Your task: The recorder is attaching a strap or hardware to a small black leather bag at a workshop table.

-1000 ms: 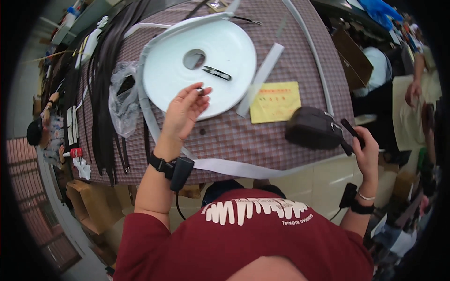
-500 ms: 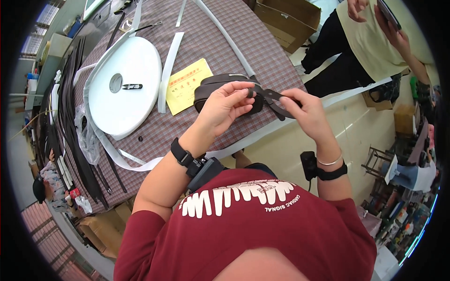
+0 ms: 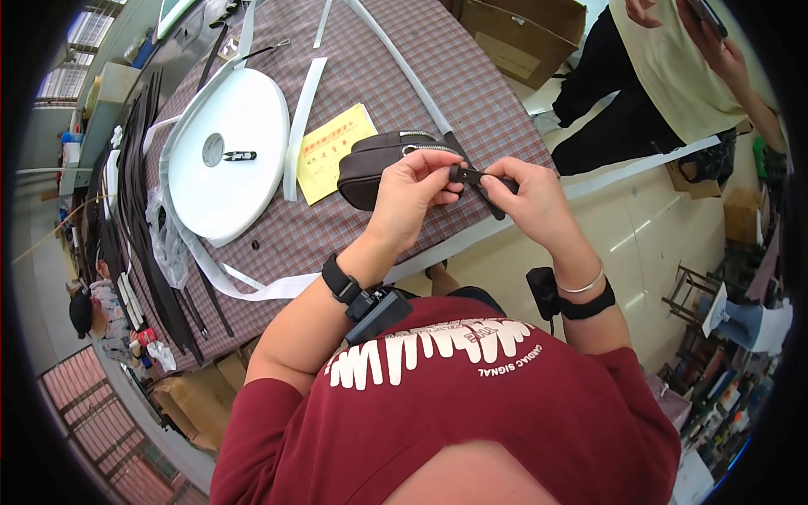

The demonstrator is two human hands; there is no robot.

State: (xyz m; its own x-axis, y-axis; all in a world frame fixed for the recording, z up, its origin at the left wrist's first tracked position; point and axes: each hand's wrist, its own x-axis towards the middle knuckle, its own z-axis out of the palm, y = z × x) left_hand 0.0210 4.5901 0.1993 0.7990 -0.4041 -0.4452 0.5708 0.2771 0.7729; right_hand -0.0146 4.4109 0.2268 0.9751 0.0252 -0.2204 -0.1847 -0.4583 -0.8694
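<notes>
Over the table's near edge, my left hand (image 3: pixel 408 198) pinches a small dark loop (image 3: pixel 457 173) between thumb and fingertips. The end of a dark strap (image 3: pixel 473 177) with small holes is at the loop; whether it passes through is too small to tell. My right hand (image 3: pixel 532 202) is closed on this strap, thumb on top. Another dark strap length (image 3: pixel 491 204) hangs below, between the hands. Just behind my left hand lies a dark brown zippered pouch (image 3: pixel 362 175), partly covered by that hand. A yellow printed slip (image 3: pixel 332 160) lies beside the pouch.
On the checked tablecloth (image 3: pixel 295 244), a big white roll (image 3: pixel 252 198) carries small thread snips (image 3: pixel 240 156). A small black ring (image 3: pixel 255 245) lies nearby. Dark strips (image 3: pixel 143 244) line the left side. A person holding a phone (image 3: pixel 709 17) stands beyond, near a cardboard box (image 3: pixel 522 42).
My hands have drawn closer together, bringing the strap's end to the loop. The pouch appears slightly further left, and its zipper shows more. The whole view has shifted a little.
</notes>
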